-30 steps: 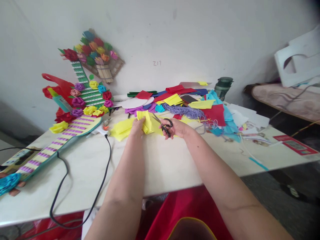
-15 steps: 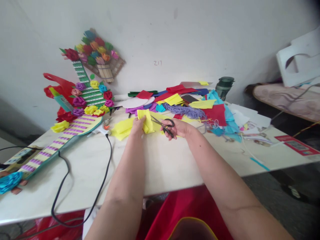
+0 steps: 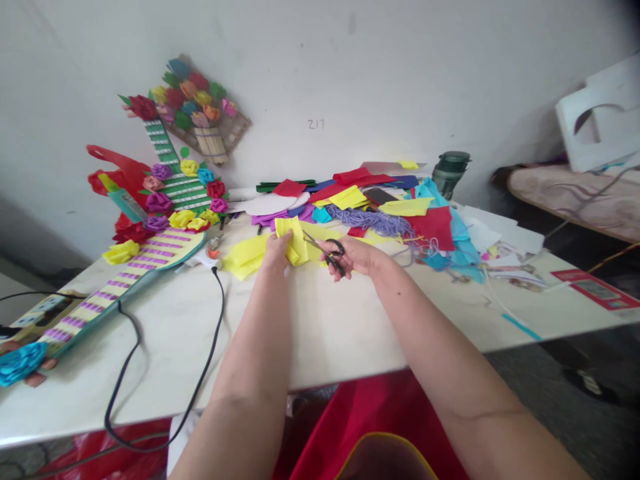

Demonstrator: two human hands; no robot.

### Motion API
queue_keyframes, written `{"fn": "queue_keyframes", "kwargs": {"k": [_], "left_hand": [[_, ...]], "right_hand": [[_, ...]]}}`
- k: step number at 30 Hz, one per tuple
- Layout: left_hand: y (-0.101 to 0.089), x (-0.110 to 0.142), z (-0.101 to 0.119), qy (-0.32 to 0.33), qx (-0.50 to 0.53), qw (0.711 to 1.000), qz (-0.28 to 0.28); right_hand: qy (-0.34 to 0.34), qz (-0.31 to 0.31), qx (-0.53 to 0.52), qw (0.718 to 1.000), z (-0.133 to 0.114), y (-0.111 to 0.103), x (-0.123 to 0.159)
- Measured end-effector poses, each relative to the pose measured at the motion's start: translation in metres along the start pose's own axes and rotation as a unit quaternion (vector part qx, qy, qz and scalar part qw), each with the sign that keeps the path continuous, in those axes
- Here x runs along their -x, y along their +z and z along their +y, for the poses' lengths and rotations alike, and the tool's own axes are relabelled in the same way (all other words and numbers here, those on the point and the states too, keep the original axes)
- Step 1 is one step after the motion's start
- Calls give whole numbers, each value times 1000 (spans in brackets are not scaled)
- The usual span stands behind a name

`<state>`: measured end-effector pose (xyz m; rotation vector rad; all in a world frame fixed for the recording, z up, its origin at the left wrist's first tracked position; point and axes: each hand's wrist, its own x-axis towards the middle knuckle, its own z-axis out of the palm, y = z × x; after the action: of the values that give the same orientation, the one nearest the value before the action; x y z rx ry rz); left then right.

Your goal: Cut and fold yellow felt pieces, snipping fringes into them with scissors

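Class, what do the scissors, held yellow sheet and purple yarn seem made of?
Scissors: grey blades, likely metal; smooth dark loops, probably plastic. Yellow sheet: probably matt paper, given its folds; possibly cloth. Purple yarn: matt, loosely heaped strands, wool or synthetic unclear.

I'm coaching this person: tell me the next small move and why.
Probably ease the scissors in the right hand slightly toward the folded yellow sheet: the left hand grips that sheet, and the blades point at its right side, though whether they touch it is unclear.

"217" [image 3: 316, 124] — reddish figures on pale wall [image 3: 400, 87]; red-edged card [image 3: 597, 289] — print unreadable.
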<state>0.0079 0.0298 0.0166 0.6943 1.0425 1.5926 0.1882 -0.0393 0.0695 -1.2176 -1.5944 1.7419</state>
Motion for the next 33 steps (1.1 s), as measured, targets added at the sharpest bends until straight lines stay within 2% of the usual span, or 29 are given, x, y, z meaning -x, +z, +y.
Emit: {"fn": "queue_keyframes", "kwargs": {"k": [9, 17, 26, 33], "left_hand": [[0, -1, -1, -21, -3, 1000, -15], [4, 1, 0, -37, 2, 999, 5], [12, 4, 0, -45, 31, 998, 25], [16, 2, -1, -62, 60, 996, 20]], "right_hand": [[-13, 9, 12, 1000, 1, -2, 0], [-11, 8, -8, 1000, 4, 5, -4], [-71, 48, -26, 996, 22, 12, -23], [-92, 94, -3, 991, 21, 20, -25]]}}
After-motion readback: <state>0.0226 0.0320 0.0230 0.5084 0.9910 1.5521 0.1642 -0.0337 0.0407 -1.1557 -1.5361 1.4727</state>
